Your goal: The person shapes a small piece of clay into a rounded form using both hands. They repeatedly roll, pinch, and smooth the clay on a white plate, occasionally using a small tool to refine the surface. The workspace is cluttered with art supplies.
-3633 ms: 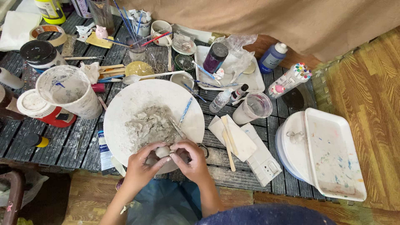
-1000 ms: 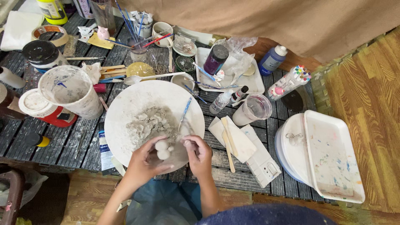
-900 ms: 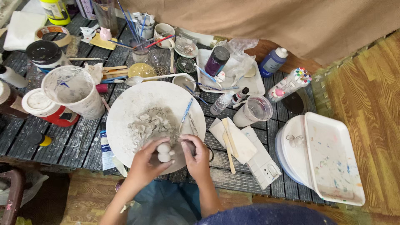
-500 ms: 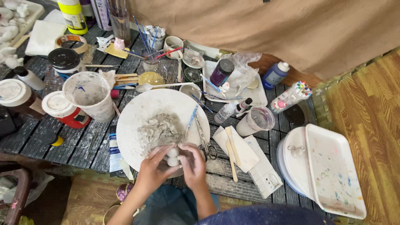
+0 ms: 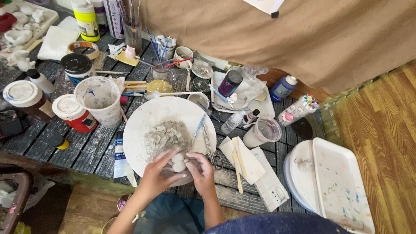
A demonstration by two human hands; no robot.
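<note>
A round white plate [image 5: 143, 125] on a dark slatted table [image 5: 65, 147] carries a heap of grey clay [image 5: 164, 135]. At the plate's near edge my left hand [image 5: 158, 173] and my right hand [image 5: 200, 169] close around a small pale clay lump [image 5: 177, 161], pinching it between the fingers. A blue-handled tool [image 5: 198, 127] and metal scissors [image 5: 209, 148] lie along the plate's right side.
A white bucket [image 5: 99, 100], red jar [image 5: 74, 113], brown jar [image 5: 27, 99], paint bottles [image 5: 86, 19] and a brush cup [image 5: 161, 65] crowd the back and left. A clear cup [image 5: 262, 132], wooden sticks [image 5: 236, 164] and white trays [image 5: 338, 186] sit right, by the wooden floor [image 5: 385, 130].
The view has shifted so the table sits further right and lower. My hands, slightly apart a second ago, have come together around the small clay lump.
</note>
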